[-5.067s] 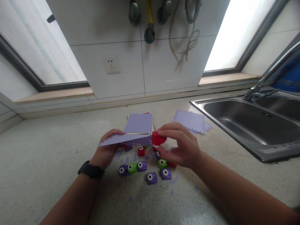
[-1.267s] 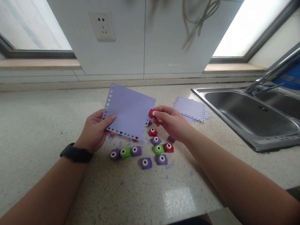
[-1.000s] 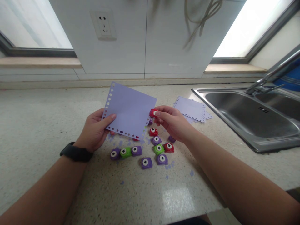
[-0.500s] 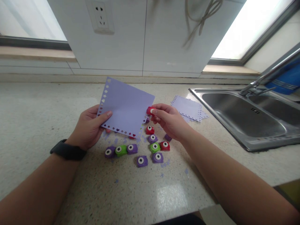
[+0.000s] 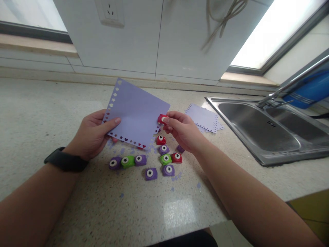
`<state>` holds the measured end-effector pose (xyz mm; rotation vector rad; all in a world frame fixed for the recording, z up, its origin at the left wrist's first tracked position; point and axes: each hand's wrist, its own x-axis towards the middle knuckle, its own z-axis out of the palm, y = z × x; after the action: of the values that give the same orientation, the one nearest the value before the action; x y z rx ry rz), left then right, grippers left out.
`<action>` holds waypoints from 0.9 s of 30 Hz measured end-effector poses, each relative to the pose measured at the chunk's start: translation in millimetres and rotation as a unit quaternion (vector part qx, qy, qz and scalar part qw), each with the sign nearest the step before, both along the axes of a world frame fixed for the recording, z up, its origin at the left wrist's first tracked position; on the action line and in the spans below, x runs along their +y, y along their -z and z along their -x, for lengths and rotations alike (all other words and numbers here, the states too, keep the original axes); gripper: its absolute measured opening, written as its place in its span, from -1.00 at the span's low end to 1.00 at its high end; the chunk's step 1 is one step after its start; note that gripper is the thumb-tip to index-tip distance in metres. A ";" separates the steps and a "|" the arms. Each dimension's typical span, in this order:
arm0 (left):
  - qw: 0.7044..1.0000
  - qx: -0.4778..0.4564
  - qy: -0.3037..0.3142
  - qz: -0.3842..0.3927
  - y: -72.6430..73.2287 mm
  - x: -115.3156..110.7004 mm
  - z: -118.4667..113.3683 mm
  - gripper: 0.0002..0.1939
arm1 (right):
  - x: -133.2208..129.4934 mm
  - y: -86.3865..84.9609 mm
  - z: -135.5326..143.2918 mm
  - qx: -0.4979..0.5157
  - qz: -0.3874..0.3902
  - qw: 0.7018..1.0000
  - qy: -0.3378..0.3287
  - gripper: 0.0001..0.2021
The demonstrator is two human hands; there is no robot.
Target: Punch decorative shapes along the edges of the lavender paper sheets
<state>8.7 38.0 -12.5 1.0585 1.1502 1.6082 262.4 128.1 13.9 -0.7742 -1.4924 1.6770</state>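
My left hand grips the left edge of a sheet of purple paper, thumb on top and fingers beneath. Small cut-out hearts, stars and flowers run along the sheet's left and lower edges and up part of the right edge. A red craft punch sits at the paper's right edge, pinched by my right hand with the thumb on its white button. Below the tilted sheet lie several more punches, among them a green punch, a purple punch and a red punch.
Punched purple sheets lie stacked to the right, beside a steel double sink with a tap. Tiny paper scraps are scattered over the speckled counter. A socket and a tied cable are on the wall.
The view has shifted slightly. Both hands keep their hold on the paper and the red punch, which remains at the right edge, seemingly a little further over the sheet.
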 end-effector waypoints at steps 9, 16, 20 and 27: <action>1.000 0.007 0.002 0.002 -0.2 -0.7 -1.6 -0.88 | 0.8 1.0 -0.8 -0.001 0.001 1.000 -0.001 -0.78; 1.000 0.009 0.007 0.014 -1.4 -1.4 -2.4 -0.89 | 0.8 1.6 0.6 0.023 0.017 1.000 -0.012 -0.76; 1.000 0.004 0.012 0.012 -1.6 -1.6 -2.4 -0.87 | 1.4 2.2 0.4 0.026 0.014 0.999 -0.019 -0.75; 1.000 -0.001 0.016 0.014 -0.5 -1.3 -1.3 -0.86 | 1.9 2.2 0.5 0.017 0.021 0.999 -0.019 -0.77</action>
<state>10.0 36.7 -12.1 1.0523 1.1465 1.5636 261.9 130.0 11.7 -0.7411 -1.4615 1.7477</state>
